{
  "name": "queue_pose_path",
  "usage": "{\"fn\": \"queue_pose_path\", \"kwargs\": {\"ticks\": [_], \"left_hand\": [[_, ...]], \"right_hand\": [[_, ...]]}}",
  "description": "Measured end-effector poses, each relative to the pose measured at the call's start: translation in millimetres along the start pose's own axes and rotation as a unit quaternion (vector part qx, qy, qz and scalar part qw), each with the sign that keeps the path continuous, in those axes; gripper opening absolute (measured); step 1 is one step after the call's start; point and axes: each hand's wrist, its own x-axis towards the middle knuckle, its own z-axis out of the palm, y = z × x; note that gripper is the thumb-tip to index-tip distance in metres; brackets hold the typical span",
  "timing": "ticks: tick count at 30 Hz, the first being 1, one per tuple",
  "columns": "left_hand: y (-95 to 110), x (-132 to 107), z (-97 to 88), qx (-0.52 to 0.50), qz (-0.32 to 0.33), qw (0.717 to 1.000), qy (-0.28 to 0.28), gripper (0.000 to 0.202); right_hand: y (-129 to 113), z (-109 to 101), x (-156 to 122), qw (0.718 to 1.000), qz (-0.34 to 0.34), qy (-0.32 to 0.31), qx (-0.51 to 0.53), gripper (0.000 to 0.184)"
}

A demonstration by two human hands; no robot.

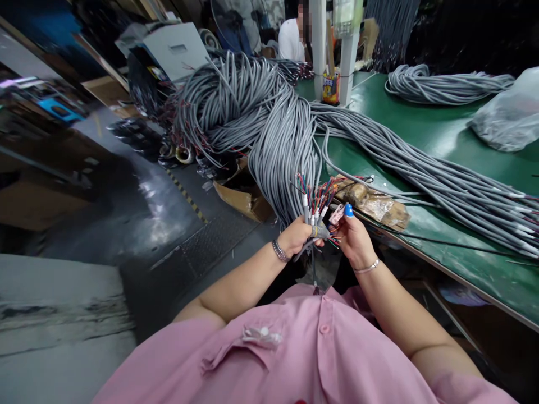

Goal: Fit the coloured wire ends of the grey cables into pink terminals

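Observation:
My left hand (296, 237) is closed around the ends of a few grey cables (311, 216), whose stripped coloured wires fan out above my fingers. My right hand (352, 235) is closed too, pinching some of those coloured wires (332, 240); its thumb wears a blue cap (348, 210) and a small pink piece (336, 214) sits by it. Both hands are held close together in front of my chest, just off the near edge of the green table (446, 134). A large bundle of grey cables (278, 129) hangs over that edge right behind them.
More grey cable lies spread over the table (438, 179) and coiled at the back (442, 87). A crumpled brown wrapper (374, 205) lies at the table edge, a clear plastic bag (505, 115) at right. A white post (348, 62) stands behind. Another person (292, 36) sits beyond. Cardboard boxes (244, 196) sit on the floor.

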Motion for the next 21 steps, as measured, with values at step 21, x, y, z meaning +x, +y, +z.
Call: {"fn": "queue_pose_path", "kwargs": {"ticks": [21], "left_hand": [[-15.7, -24.4, 22.0, -0.059, 0.138, 0.981, 0.119, 0.021]], "right_hand": [[1.4, -9.6, -1.5, 0.998, -0.046, 0.002, -0.051, 0.028]]}}
